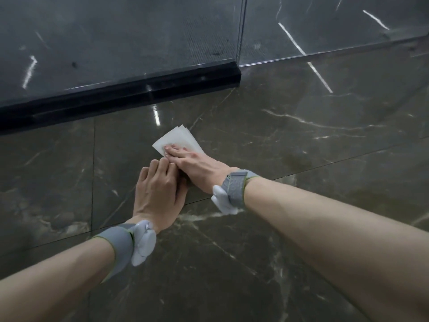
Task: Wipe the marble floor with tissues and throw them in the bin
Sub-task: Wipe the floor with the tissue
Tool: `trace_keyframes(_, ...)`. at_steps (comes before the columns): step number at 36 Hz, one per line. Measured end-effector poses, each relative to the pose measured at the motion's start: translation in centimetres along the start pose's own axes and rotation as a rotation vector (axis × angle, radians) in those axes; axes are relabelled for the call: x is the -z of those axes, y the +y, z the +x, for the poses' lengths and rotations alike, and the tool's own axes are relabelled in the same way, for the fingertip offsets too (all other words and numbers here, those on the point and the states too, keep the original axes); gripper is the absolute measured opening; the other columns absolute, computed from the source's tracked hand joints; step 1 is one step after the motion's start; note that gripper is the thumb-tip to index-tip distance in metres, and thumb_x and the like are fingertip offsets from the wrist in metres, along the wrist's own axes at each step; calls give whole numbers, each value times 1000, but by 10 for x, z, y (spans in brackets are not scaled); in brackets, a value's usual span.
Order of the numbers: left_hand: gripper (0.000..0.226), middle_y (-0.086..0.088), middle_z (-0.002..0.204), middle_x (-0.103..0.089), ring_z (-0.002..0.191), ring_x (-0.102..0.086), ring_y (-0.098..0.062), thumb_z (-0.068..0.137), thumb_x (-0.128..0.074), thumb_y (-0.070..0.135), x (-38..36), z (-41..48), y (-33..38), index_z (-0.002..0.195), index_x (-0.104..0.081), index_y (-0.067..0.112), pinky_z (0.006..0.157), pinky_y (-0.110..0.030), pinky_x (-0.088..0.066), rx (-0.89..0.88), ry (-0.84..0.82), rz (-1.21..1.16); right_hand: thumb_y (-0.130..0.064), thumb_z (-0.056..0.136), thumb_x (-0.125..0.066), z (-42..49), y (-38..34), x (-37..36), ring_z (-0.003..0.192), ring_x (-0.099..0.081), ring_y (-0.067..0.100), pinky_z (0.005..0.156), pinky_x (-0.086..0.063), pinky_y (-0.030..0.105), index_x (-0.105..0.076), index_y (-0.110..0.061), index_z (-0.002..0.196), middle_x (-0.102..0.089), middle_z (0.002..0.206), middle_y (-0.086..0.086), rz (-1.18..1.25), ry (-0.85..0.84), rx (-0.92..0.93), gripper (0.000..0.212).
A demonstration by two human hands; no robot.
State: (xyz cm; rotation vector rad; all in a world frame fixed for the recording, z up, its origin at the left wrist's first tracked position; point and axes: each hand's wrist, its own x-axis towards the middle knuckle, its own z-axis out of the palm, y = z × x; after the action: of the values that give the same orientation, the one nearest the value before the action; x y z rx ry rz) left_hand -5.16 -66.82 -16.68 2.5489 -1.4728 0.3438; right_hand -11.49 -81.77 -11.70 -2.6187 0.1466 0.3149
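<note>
Right hand [185, 159] flat, fingers spread, pressing stack of white folded tissues [178, 140] onto dark veined marble floor [278, 140]. Left hand [157, 189] open, palm down, touching right hand.

Polished indoor lobby: marble floor [278, 140], glass wall [116, 31]

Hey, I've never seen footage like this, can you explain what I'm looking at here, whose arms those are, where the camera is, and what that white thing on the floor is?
There is no machine here: a person wears a camera on their head, looking down at their own arms. The right hand presses flat on a small stack of white tissues lying on the dark marble floor. The left hand rests flat on the floor beside it, fingertips touching the right hand. Each wrist carries a grey strap with a white device. Behind stands a glass panel on a black base. No bin is in view.
</note>
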Motion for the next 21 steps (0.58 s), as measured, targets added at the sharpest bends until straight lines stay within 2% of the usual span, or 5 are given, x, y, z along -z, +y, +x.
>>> trace_keyframes(2,30,-10,98,-66,90,-56,-32,94,-52,31,2,0,3,100,-69,7,81,-42,-40,-5,-22,4,-12,112,-30,2,1,-1,159,0,16,128,-2,30,-14,-8,163,-4,172,5,7,15,11,54)
trace_keyframes(7,41,-8,76,-74,80,-69,-31,91,-50,34,9,2,3,69,-76,10,74,-40,-43,-21,-118,-14,-9,112,-30,24,-11,-9,159,-4,16,123,3,22,-24,-8,161,-12,171,6,20,51,63,50)
trace_keyframes(11,33,-6,75,-73,80,-69,-30,90,-65,30,6,0,0,64,-73,12,71,-40,-46,6,-133,-11,-3,110,-32,32,-6,-7,158,-7,15,120,2,17,-25,-8,161,-15,171,5,13,84,116,52)
trace_keyframes(14,36,-3,76,-73,79,-67,-28,93,-59,30,1,-1,0,63,-72,14,70,-38,-44,13,-113,-30,0,107,-37,30,1,-6,158,-9,13,116,5,12,-26,-9,161,-15,170,4,-41,48,178,56)
trace_keyframes(21,45,0,66,-64,71,-59,-27,97,-54,29,2,1,4,57,-67,14,70,-39,-43,50,-54,-18,9,103,-34,54,17,12,158,-14,16,127,-9,28,-28,-8,160,-20,169,5,-163,83,181,60)
